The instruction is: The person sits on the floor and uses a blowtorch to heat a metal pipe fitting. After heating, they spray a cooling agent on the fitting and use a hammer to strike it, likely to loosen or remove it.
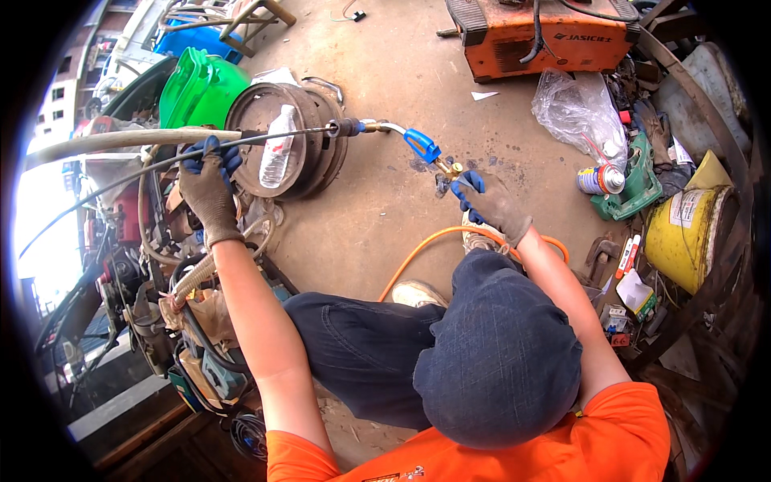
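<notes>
My left hand, in a brown work glove with blue fingers, is closed around a long thin black rod or cable. Just above the fingers a pale pole or thick hose runs beside it; whether the hand grips that too, I cannot tell. My right hand, gloved alike, is closed on a gas torch with a blue handle piece and brass valve. The torch's bent neck ends in a nozzle at the black rod's tip. No flame can be made out. An orange hose curves below the right hand.
Behind the rod, a rusty wheel rim lies with a plastic bottle on it. An orange welding machine stands ahead. To the right are a spray can, a clear bag and a yellow bucket. Tools crowd the left.
</notes>
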Tool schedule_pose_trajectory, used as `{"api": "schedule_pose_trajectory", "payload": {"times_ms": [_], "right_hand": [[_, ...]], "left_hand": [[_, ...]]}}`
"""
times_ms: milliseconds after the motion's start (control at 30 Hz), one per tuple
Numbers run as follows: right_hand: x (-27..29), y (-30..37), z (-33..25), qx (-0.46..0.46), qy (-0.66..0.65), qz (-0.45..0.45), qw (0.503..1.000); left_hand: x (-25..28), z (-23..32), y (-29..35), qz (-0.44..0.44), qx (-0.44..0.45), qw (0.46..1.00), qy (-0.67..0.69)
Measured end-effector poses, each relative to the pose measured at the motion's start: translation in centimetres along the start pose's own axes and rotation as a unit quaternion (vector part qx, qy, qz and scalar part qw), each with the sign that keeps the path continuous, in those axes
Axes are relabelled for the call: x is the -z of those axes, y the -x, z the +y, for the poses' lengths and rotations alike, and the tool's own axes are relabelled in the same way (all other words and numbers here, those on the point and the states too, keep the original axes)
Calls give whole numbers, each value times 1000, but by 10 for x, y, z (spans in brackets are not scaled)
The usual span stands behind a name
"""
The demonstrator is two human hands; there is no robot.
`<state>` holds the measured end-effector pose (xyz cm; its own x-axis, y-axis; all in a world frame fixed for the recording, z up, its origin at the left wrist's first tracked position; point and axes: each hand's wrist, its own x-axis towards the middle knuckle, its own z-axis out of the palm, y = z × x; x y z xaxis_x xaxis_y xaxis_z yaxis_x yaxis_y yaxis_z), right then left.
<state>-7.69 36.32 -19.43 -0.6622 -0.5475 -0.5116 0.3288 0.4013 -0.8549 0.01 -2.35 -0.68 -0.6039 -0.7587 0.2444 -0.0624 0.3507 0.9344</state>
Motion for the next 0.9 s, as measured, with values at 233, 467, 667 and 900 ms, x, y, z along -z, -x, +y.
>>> {"api": "schedule_pose_trajectory", "payload": {"times_ms": [233, 467, 667, 900], "right_hand": [[-3, -1, 2, 2, -39, -21, 999], [-4, 3, -4, -5, -64, -27, 998], [-4, 2, -2, -9, -79, -36, 996], [-5, 2, -2, -7, -78, -36, 996]], "left_hand": [[2, 0, 0, 0, 2, 1000, 3], [1, 2, 2, -1, 7, 1000, 1], [3, 1, 1, 1, 3, 1000, -16], [2, 3, 3, 1, 4, 1000, -22]]}}
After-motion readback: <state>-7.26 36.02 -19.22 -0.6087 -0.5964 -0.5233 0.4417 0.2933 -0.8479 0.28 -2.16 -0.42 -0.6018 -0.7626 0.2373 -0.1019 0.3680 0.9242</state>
